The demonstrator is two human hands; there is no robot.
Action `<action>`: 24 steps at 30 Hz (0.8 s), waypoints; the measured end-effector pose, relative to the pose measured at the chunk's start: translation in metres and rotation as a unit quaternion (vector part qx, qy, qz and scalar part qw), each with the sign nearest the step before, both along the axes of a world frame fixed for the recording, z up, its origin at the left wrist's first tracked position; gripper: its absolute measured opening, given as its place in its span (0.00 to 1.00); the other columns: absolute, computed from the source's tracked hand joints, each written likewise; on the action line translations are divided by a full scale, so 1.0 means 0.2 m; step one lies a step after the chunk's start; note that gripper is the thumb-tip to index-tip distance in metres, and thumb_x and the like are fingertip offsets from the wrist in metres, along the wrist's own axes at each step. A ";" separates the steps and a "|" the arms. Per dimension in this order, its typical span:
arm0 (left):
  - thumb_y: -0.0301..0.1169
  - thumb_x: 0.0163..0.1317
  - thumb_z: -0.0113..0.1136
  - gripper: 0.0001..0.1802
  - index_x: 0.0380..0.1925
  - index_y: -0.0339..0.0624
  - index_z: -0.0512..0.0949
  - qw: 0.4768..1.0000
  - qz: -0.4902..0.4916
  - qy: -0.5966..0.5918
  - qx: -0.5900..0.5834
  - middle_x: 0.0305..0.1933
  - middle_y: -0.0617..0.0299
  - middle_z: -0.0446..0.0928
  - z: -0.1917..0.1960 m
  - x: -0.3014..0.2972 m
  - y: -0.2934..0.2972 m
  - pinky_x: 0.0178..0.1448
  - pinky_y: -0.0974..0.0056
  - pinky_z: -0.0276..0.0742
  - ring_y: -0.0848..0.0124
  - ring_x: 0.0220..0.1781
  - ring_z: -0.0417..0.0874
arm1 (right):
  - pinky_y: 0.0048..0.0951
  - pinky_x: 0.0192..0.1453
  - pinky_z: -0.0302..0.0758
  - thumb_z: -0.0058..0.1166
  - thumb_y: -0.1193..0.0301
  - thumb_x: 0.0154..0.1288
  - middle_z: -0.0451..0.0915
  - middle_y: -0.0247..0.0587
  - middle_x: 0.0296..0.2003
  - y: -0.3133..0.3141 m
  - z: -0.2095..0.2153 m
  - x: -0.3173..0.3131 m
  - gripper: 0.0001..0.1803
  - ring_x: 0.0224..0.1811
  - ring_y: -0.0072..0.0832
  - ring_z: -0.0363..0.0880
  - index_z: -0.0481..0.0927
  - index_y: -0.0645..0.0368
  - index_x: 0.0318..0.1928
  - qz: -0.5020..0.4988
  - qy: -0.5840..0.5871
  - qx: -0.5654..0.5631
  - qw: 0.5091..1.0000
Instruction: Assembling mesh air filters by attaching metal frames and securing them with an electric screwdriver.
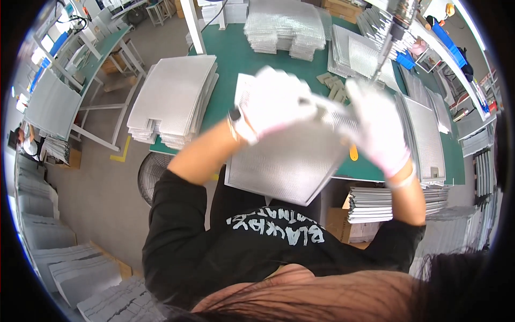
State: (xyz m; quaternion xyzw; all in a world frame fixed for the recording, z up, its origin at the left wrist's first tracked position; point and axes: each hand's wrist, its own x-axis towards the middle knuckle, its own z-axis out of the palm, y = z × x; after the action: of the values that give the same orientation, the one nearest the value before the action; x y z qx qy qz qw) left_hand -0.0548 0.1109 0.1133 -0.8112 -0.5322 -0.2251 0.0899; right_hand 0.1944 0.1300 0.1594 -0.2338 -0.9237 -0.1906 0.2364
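I see the silver rectangular mesh panel (284, 166) at frame centre, overhanging the green tabletop (230, 45); a bump could tip it. White-gloved left hand (276, 104) and white-gloved right hand (378, 126) blurred, can't tell grip; a loose hold could drop the silver strip (333, 114) between them.

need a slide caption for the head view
Gloved left hand and right hand at a silver mesh panel by a green workbench
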 end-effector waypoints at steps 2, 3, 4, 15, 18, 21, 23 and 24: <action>0.49 0.50 0.62 0.15 0.31 0.53 0.82 0.996 -0.051 0.066 0.024 0.27 0.62 0.78 0.01 0.15 -0.22 0.40 0.57 0.73 0.66 0.33 0.81 | 0.38 0.41 0.81 0.65 0.64 0.56 0.82 0.54 0.46 -0.09 -0.13 0.11 0.38 0.36 0.45 0.84 0.68 0.61 0.67 -0.006 -0.144 -0.290 0.946; 0.48 0.48 0.64 0.16 0.33 0.53 0.81 0.995 -0.063 0.079 0.022 0.27 0.64 0.77 -0.02 0.19 -0.30 0.41 0.57 0.72 0.67 0.32 0.81 | 0.39 0.37 0.80 0.65 0.68 0.56 0.83 0.52 0.38 -0.13 -0.16 0.14 0.34 0.31 0.46 0.83 0.71 0.62 0.64 0.101 -0.074 -0.360 0.924; 0.46 0.44 0.66 0.18 0.34 0.52 0.80 0.990 -0.105 0.016 0.096 0.31 0.63 0.77 -0.05 0.20 -0.34 0.41 0.56 0.72 0.65 0.33 0.80 | 0.38 0.36 0.79 0.64 0.72 0.56 0.82 0.52 0.35 -0.20 -0.17 0.16 0.32 0.31 0.45 0.82 0.73 0.62 0.62 0.050 -0.035 -0.424 0.903; 0.67 0.58 0.54 0.55 0.74 0.40 0.53 0.800 0.554 0.024 -0.229 0.77 0.42 0.53 -0.73 -1.05 -0.56 0.70 0.41 0.64 0.38 0.70 0.64 | 0.33 0.66 0.69 0.45 0.88 0.65 0.71 0.47 0.63 -0.40 -0.34 1.14 0.31 0.63 0.31 0.72 0.66 0.64 0.69 -0.172 0.692 -0.263 0.649; 0.69 0.57 0.54 0.57 0.74 0.38 0.52 0.813 0.525 -0.026 -0.251 0.77 0.39 0.51 -0.62 -1.03 -0.52 0.67 0.45 0.70 0.38 0.66 0.71 | 0.35 0.66 0.70 0.47 0.87 0.65 0.70 0.54 0.62 -0.30 -0.36 1.50 0.23 0.62 0.36 0.73 0.72 0.69 0.61 -0.409 0.191 0.073 0.889; 0.70 0.55 0.55 0.59 0.73 0.36 0.52 0.819 0.504 0.013 -0.272 0.76 0.35 0.52 -0.63 -1.11 -0.47 0.65 0.49 0.73 0.39 0.64 0.73 | 0.25 0.36 0.77 0.52 0.81 0.65 0.78 0.52 0.45 -0.03 -0.42 1.72 0.08 0.38 0.26 0.79 0.76 0.73 0.44 -0.307 0.592 -0.208 0.716; 0.70 0.55 0.55 0.60 0.73 0.34 0.52 0.819 0.491 0.021 -0.294 0.73 0.32 0.56 -0.54 -1.11 -0.48 0.66 0.49 0.72 0.40 0.67 0.71 | 0.22 0.20 0.66 0.55 0.71 0.67 0.77 0.42 0.31 -0.01 -0.34 1.55 0.11 0.20 0.19 0.71 0.76 0.68 0.39 -0.397 0.610 -0.298 0.618; 0.70 0.56 0.55 0.60 0.73 0.33 0.52 0.825 0.483 0.024 -0.293 0.71 0.32 0.60 -0.50 -1.13 -0.47 0.66 0.49 0.71 0.41 0.67 0.71 | 0.24 0.16 0.62 0.56 0.60 0.67 0.74 0.34 0.24 0.06 -0.48 1.72 0.17 0.13 0.17 0.65 0.75 0.65 0.38 -0.426 0.536 -0.325 0.652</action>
State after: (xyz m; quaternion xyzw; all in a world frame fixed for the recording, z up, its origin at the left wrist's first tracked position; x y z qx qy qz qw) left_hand -0.2798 0.0161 0.0135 -0.4442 -0.8943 0.0334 -0.0418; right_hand 0.5384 0.1413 0.0640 -0.7253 -0.4376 0.2001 0.4923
